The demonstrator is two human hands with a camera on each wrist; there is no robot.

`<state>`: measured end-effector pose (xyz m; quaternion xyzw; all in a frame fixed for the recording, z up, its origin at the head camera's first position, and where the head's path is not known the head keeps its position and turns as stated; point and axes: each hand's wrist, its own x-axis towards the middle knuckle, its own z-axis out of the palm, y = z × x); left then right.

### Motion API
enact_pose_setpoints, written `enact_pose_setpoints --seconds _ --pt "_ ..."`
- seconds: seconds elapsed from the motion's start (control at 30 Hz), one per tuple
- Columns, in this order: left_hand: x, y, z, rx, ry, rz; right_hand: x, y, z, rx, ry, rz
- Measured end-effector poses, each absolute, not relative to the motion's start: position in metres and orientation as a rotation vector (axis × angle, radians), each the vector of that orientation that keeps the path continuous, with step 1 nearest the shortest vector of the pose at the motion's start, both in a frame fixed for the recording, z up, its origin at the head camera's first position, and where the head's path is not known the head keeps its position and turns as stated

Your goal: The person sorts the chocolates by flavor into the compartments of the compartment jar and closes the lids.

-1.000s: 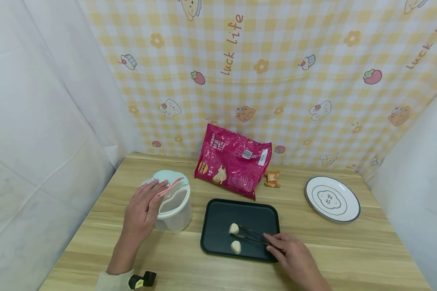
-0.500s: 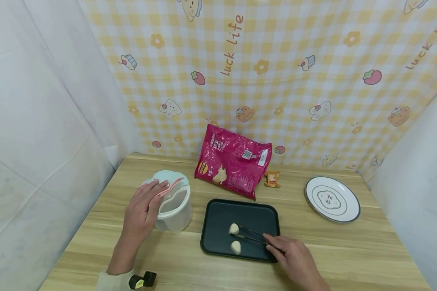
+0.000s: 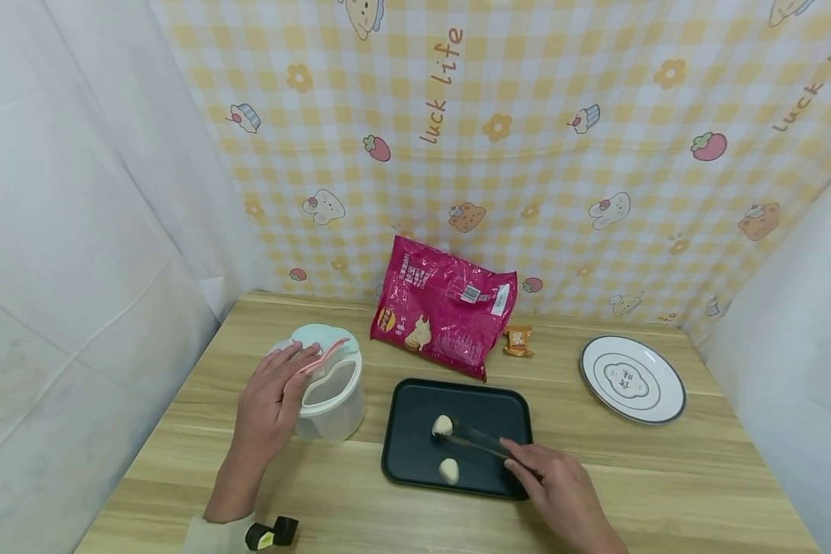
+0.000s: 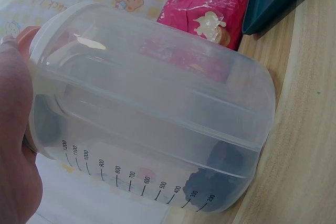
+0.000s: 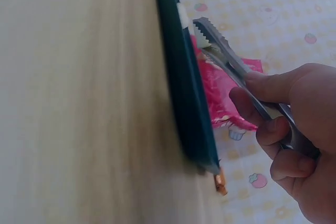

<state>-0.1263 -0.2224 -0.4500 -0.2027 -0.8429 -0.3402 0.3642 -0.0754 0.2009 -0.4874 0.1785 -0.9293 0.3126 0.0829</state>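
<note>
My right hand (image 3: pixel 557 485) grips metal tongs (image 5: pixel 231 59) with toothed tips. Between the tips is a small whitish rounded piece (image 3: pixel 442 425), over the dark tray (image 3: pixel 415 400). A second such piece (image 3: pixel 448 471) lies on the tray nearer the front. To the left, my left hand (image 3: pixel 266 404) holds the raised pink-edged lid (image 3: pixel 328 354) of a clear plastic container (image 4: pixel 157 98); the fingers partly hide it. Dark round pieces (image 4: pixel 210 184) show through the container's wall near its bottom, beside printed measuring marks.
Behind the tray a magenta snack bag (image 3: pixel 446 304) leans by the patterned cloth. A small orange wrapped packet (image 3: pixel 518 341) lies beside the bag. At the right stands a white dark-rimmed plate (image 3: pixel 633 378) on the wooden table (image 3: pixel 665 477).
The tongs and the whitish piece between their tips have shifted slightly toward the back and left. The left hand, container and second piece stay put.
</note>
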Motion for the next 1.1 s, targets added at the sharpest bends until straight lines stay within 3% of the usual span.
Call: enact_pose_setpoints --seconds 0.8,1.1 --pt "-0.125 -0.223 -0.451 -0.497 -2.180 -0.879 -0.106 0.118 -0.423 0.909 -2.367 1.171" --pt "-0.126 -0.223 -0.451 -0.496 -2.186 -0.872 -0.109 0.091 -0.417 0.911 -2.385 1.182"
